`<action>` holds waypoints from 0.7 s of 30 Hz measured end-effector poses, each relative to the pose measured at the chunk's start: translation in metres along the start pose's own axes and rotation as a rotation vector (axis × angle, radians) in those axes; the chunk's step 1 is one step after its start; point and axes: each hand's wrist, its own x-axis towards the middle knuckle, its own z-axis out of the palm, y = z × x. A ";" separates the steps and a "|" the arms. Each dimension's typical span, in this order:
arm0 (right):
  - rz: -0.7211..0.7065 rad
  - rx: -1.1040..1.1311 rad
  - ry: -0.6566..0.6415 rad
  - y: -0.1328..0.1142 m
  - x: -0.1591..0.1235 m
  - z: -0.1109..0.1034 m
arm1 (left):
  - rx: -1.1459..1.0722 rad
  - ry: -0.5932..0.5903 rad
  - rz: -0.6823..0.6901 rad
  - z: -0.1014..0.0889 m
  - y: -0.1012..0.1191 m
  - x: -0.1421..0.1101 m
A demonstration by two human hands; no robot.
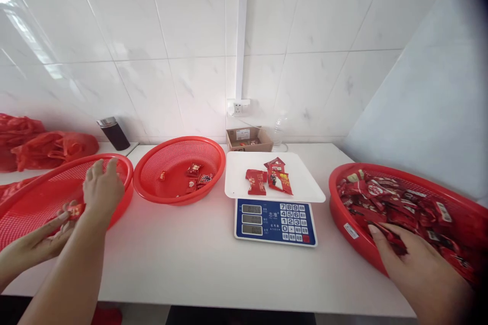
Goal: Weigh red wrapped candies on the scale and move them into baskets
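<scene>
My left hand (102, 188) is over the far side of the left red basket (124, 165). Its fingers are raised and spread, with nothing visible in them. Beneath my left forearm, another person's hand (57, 233) holds a small orange-red wrapped candy (77, 209). My right hand (419, 264) reaches into the right red basket (339, 213), its thumb and fingers closed around a dark red snack packet (396, 244). Many red packets (375, 190) fill that basket. Several red packets (256, 182) rest on the white pan of the scale (236, 188).
Between the left basket and the scale stands another red basket (147, 162) with several wrapped candies (194, 168). Behind are a cardboard box (249, 144), a clear bottle (279, 132) and a dark flask (114, 132). Red plastic bags (57, 147) lie at left.
</scene>
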 end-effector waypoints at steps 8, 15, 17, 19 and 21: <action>-0.058 -0.107 0.108 0.004 0.000 0.005 | -0.189 -0.078 0.125 0.023 0.029 -0.027; 0.042 -0.118 -0.030 -0.004 0.001 -0.005 | -0.289 -0.344 0.354 0.048 0.067 -0.080; 0.049 -0.097 -0.015 -0.006 0.001 -0.007 | -0.181 -0.359 0.474 0.057 0.067 -0.083; 0.017 -0.064 0.029 -0.005 0.001 -0.006 | -0.104 -0.322 0.503 0.064 0.063 -0.079; -0.025 -0.028 0.094 -0.003 0.002 -0.002 | -0.060 -0.304 0.470 0.070 0.056 -0.067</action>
